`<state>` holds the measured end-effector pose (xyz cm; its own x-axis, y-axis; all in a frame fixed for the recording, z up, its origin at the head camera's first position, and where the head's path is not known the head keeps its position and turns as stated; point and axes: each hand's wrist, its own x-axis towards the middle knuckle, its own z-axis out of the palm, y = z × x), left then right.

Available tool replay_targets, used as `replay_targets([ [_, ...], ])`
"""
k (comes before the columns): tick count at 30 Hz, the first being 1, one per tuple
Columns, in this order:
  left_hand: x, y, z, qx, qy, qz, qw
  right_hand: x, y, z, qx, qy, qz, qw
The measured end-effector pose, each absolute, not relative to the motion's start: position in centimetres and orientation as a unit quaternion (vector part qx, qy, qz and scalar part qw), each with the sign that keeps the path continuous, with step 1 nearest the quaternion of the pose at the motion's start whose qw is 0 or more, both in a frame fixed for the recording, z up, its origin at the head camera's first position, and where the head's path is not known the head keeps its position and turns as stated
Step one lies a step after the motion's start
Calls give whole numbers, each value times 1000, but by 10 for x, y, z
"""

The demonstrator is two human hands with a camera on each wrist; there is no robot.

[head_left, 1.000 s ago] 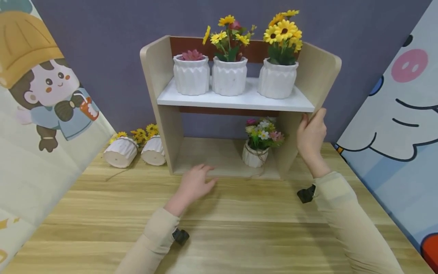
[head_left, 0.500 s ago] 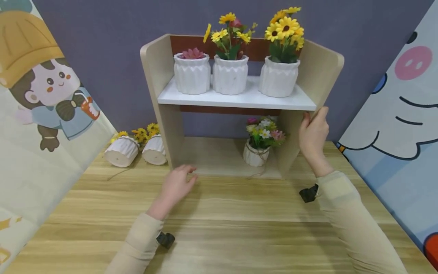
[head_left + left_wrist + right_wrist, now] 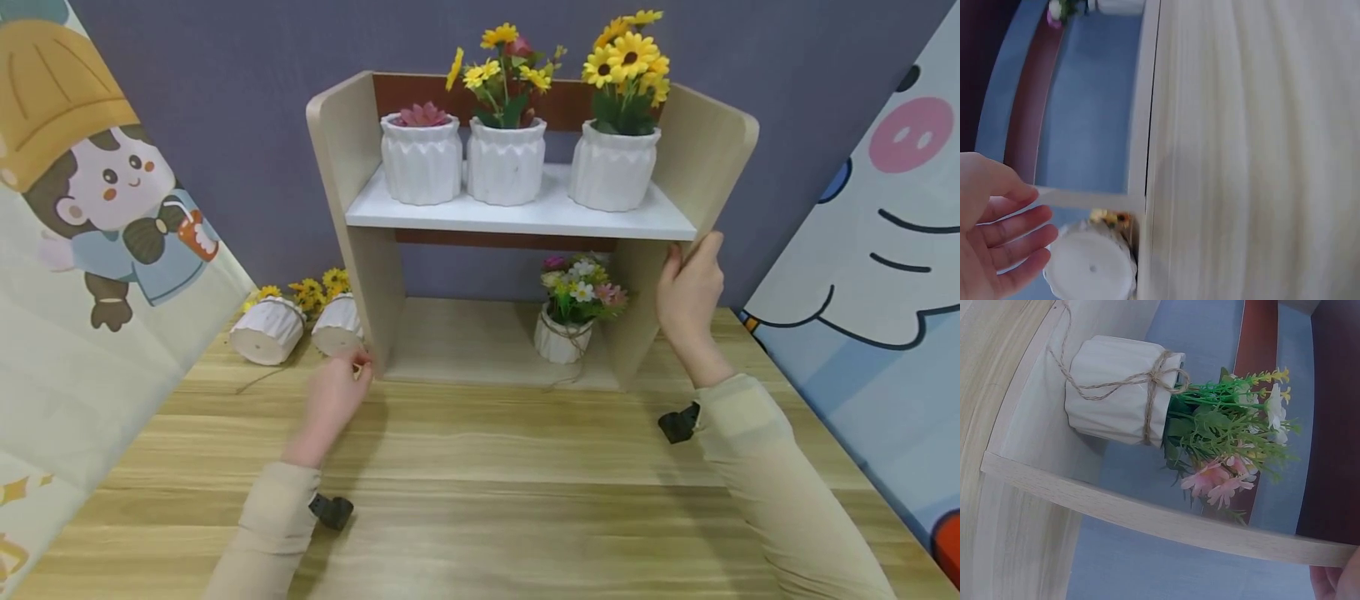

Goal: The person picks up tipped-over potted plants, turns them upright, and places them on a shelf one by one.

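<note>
My right hand (image 3: 690, 287) grips the front edge of the right side panel of a small two-tier wooden shelf (image 3: 521, 227), just under its white board. In the right wrist view only some fingers (image 3: 1325, 581) show at the panel's edge. My left hand (image 3: 337, 387), slightly blurred, is by the shelf's lower left corner with its fingers loosely bent and nothing in them. Close beyond it lies a white flowerpot (image 3: 1090, 265) on its side, its base facing me and its yellow flowers (image 3: 337, 283) pointing back.
On the top tier stand a succulent pot (image 3: 422, 162) and two pots of yellow flowers (image 3: 506, 162) (image 3: 615, 167). A twine-tied pot of mixed flowers (image 3: 1116, 390) stands on the lower tier. Another tipped pot (image 3: 266, 333) lies farther left on the wooden table (image 3: 487, 500).
My left hand has moved left from in front of the lower tier to the fallen pot beside the shelf. My right hand keeps its grip on the side panel.
</note>
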<state>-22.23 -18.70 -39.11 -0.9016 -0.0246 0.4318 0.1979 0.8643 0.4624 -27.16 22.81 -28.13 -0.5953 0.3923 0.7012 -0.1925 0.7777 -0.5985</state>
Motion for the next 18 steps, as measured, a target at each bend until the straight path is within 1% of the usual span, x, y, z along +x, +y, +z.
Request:
replay_targets([
  [4,-228,-198,-389,-15,-935,-257,243,-271,228,-280,-65,-833,331,439],
  [10,-240,-205,-384,9,-920,-270,284,-272,229,-280,-63,-833,333,438],
  [18,-264,-205,-388,6,-917,-272,293,-273,229,-281,-62,-830,333,443],
])
